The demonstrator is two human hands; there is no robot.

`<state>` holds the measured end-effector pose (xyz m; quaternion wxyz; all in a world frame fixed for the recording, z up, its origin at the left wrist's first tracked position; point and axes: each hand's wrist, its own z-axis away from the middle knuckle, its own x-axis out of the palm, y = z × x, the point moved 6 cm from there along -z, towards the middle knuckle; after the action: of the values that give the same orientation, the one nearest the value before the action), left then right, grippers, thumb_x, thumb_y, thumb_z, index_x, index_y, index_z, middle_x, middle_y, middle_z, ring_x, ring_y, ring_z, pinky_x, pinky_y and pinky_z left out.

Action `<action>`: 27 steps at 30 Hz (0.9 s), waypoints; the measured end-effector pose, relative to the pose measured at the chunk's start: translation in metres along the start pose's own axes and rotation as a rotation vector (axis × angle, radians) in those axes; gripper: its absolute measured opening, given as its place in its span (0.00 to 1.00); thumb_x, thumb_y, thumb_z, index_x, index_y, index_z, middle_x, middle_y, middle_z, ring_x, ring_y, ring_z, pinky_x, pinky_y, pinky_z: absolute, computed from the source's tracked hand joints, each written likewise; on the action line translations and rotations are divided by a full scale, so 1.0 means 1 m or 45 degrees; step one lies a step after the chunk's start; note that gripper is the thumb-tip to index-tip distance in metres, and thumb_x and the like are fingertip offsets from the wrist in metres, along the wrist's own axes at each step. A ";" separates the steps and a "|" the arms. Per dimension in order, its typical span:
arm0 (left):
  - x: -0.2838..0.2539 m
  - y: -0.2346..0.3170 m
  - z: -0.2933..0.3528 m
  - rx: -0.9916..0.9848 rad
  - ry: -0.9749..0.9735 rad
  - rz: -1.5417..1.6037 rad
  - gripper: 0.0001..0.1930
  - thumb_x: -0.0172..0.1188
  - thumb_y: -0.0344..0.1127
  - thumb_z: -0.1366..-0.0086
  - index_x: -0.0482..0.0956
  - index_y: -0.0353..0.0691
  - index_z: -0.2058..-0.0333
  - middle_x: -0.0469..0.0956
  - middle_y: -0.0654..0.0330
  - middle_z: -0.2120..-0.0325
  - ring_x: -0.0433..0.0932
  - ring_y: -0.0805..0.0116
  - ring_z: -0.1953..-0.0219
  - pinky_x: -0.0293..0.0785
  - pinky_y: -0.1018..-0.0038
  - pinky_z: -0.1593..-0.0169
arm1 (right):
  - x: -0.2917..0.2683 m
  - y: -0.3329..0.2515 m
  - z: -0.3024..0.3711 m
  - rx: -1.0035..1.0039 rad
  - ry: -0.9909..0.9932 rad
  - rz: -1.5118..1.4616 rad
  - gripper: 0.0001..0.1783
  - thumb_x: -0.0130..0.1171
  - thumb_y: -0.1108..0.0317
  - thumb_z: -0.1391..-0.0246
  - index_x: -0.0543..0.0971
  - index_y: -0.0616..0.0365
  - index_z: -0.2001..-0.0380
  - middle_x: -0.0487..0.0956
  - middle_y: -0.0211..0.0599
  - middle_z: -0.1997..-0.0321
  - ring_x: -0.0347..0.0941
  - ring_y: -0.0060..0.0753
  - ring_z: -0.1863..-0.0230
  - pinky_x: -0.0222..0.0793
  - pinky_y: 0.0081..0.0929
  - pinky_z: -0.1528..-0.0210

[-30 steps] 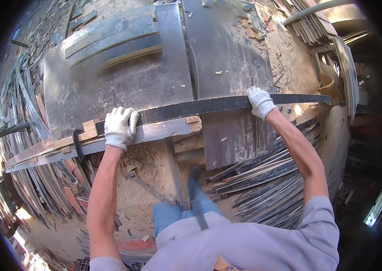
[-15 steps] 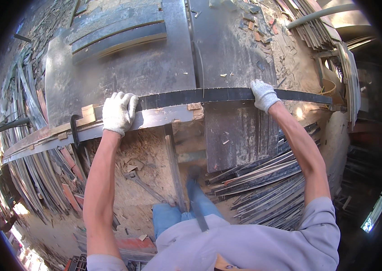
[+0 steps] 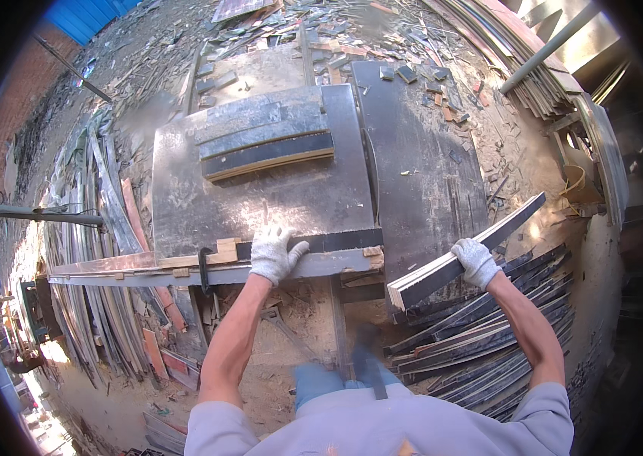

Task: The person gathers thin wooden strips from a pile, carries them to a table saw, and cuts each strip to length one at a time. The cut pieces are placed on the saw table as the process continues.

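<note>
My left hand [image 3: 276, 254], in a white work glove, lies with its fingers spread over a dark plywood strip [image 3: 340, 241]. That strip sits along a pale metal straightedge [image 3: 329, 264] on the dark sheet. My right gloved hand [image 3: 476, 264] is closed round a separate bundle of plywood strips [image 3: 515, 220]. The bundle has black faces and pale cut edges; it slants from near left to far right, its near end apart from the straightedge. A black clamp [image 3: 205, 270] and a small wooden block [image 3: 227, 247] are left of my left hand.
Stacked dark strips [image 3: 268, 156] lie on the large dark sheet [image 3: 184, 197]. A second dark sheet [image 3: 420, 182] adjoins it at right. Long offcuts [image 3: 488, 327] are piled at near right, others [image 3: 97, 304] at left. A metal pole [image 3: 32, 214] juts in from the left.
The long strip bundle spanning both hands is now in two separate parts. My right hand has brought its part nearer and tilted it. My left hand has spread its fingers. The view has shifted.
</note>
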<state>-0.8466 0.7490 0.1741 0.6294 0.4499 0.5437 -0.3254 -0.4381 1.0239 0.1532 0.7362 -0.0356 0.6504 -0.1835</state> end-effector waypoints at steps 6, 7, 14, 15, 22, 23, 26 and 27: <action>0.008 -0.013 -0.032 0.030 -0.810 0.125 0.37 0.65 0.69 0.40 0.83 0.43 0.45 0.77 0.47 0.50 0.74 0.47 0.42 0.70 0.54 0.39 | -0.047 0.000 -0.076 -0.121 0.008 -0.064 0.26 0.68 0.73 0.67 0.77 0.59 0.58 0.78 0.48 0.56 0.76 0.54 0.52 0.74 0.46 0.47; 0.012 -0.011 -0.032 0.019 -0.989 0.120 0.39 0.66 0.69 0.42 0.83 0.42 0.44 0.76 0.47 0.50 0.73 0.47 0.42 0.70 0.54 0.38 | -0.047 0.004 -0.088 -0.134 0.002 -0.077 0.26 0.68 0.73 0.67 0.77 0.59 0.58 0.78 0.48 0.56 0.76 0.54 0.52 0.74 0.46 0.47; 0.005 0.017 0.015 -0.050 -1.264 0.307 0.38 0.76 0.59 0.49 0.77 0.34 0.49 0.73 0.43 0.49 0.73 0.43 0.43 0.73 0.54 0.39 | -0.061 0.029 -0.139 -0.153 -0.008 -0.129 0.30 0.70 0.72 0.70 0.77 0.59 0.55 0.78 0.48 0.54 0.76 0.54 0.51 0.74 0.46 0.45; -0.005 0.023 0.023 -0.074 -1.281 0.351 0.38 0.77 0.58 0.49 0.76 0.33 0.50 0.73 0.41 0.49 0.74 0.42 0.43 0.74 0.54 0.39 | -0.060 0.029 -0.134 -0.157 -0.022 -0.145 0.31 0.70 0.72 0.70 0.76 0.59 0.55 0.78 0.48 0.54 0.76 0.54 0.50 0.74 0.46 0.44; -0.119 -0.067 -0.071 -0.298 -0.988 0.409 0.36 0.81 0.54 0.50 0.79 0.36 0.49 0.72 0.52 0.53 0.76 0.54 0.48 0.75 0.61 0.41 | -0.059 0.027 -0.129 -0.133 -0.008 -0.176 0.36 0.71 0.76 0.74 0.76 0.58 0.52 0.77 0.47 0.52 0.75 0.56 0.48 0.73 0.47 0.43; -0.126 -0.085 -0.088 -0.274 -0.897 0.421 0.34 0.81 0.49 0.51 0.81 0.35 0.49 0.73 0.52 0.54 0.77 0.53 0.49 0.76 0.61 0.41 | -0.057 0.026 -0.124 -0.128 -0.009 -0.184 0.37 0.72 0.75 0.75 0.76 0.58 0.52 0.77 0.47 0.51 0.75 0.56 0.47 0.73 0.47 0.43; -0.127 -0.126 -0.129 -0.266 -0.795 0.440 0.33 0.81 0.45 0.51 0.82 0.33 0.49 0.77 0.53 0.55 0.78 0.54 0.49 0.75 0.62 0.43 | -0.067 0.017 -0.128 -0.137 -0.053 -0.203 0.38 0.73 0.75 0.75 0.76 0.58 0.52 0.78 0.47 0.51 0.75 0.56 0.46 0.73 0.47 0.42; -0.121 -0.136 -0.141 -0.239 -0.816 0.441 0.33 0.80 0.47 0.50 0.83 0.34 0.49 0.79 0.51 0.54 0.79 0.53 0.49 0.76 0.62 0.44 | -0.068 0.017 -0.129 -0.143 -0.053 -0.203 0.37 0.73 0.75 0.75 0.76 0.58 0.52 0.78 0.48 0.51 0.75 0.56 0.46 0.73 0.47 0.42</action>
<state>-1.0478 0.8171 0.2628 0.8518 0.3509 0.2623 -0.2871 -0.5653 1.0852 0.1928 0.7295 -0.1323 0.6394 -0.2037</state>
